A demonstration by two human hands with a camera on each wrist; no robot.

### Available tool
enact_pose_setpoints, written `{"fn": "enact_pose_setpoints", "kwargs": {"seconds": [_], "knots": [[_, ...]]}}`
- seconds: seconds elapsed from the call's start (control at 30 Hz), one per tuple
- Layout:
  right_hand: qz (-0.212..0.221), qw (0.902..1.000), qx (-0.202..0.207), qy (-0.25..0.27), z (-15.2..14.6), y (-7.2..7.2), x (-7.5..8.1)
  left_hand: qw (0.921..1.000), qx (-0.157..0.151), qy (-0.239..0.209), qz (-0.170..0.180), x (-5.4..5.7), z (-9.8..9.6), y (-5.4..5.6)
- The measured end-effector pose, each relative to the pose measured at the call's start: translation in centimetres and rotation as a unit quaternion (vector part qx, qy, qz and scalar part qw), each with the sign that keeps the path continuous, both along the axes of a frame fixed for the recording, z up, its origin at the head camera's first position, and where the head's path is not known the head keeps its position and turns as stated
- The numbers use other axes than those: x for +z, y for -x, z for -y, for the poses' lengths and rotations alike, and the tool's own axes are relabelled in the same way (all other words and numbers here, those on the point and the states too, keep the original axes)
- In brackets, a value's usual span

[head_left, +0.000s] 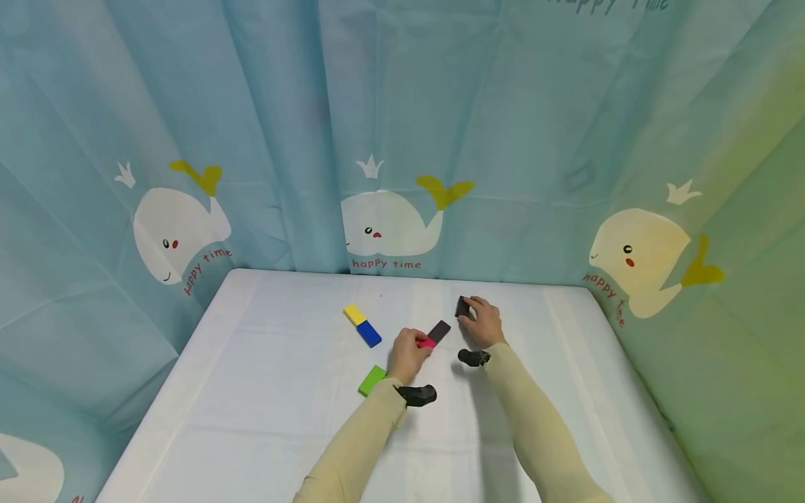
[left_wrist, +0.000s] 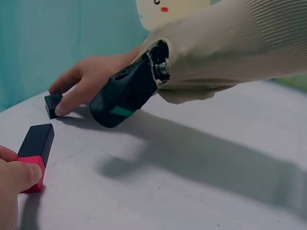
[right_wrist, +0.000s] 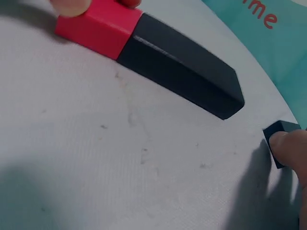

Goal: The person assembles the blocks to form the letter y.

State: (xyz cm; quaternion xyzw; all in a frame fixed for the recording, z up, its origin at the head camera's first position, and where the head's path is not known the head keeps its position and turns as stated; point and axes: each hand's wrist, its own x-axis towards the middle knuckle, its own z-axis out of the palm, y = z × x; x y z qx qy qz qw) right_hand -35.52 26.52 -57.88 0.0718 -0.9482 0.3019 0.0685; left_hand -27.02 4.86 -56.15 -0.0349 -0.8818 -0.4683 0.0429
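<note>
So the left hand (head_left: 410, 356) pinches a red block (head_left: 428, 343) butted against a black block (head_left: 439, 331) on the bench (head_left: 264, 398), while the right hand (head_left: 484, 323) grips a dark block (head_left: 462, 307) nearer the bench's far edge. Both grips look pretty narrow. Each wrist view crops its own hand, and the dark block is partly hidden.

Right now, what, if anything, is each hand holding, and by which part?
The left hand pinches the red end of the red-and-black block. The right hand grips a dark block, thumb at its near end.
</note>
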Motion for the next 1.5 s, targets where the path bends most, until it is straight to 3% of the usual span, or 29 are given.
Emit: {"fn": "enact_pose_setpoints", "kwargs": {"seconds": [0.27, 0.57, 0.83, 1.1, 1.5], "knots": [[-0.003, 0.9996, -0.017, 0.021, 0.0, -0.5, 0.4, 1.0, -0.003, -0.003, 0.008, 0.4, -0.3, 0.0], [-0.051, 0.9976, 0.007, 0.046, -0.3, -0.9, 0.2, 0.9999, -0.003, -0.01, 0.004, 0.3, -0.3, 0.1], [-0.029, 0.9968, 0.012, 0.074, 0.0, -1.2, 0.5, 1.0, -0.003, -0.002, -0.005, 0.2, -0.1, 0.2], [-0.037, 0.9948, 0.012, 0.094, 0.5, -1.2, -0.2, 1.0, -0.002, 0.007, 0.002, -0.1, -0.1, 0.3], [-0.033, 0.9957, 0.008, 0.086, 1.0, -1.3, -0.4, 1.0, 0.0, 0.004, -0.004, -0.1, -0.1, 0.1]]}}
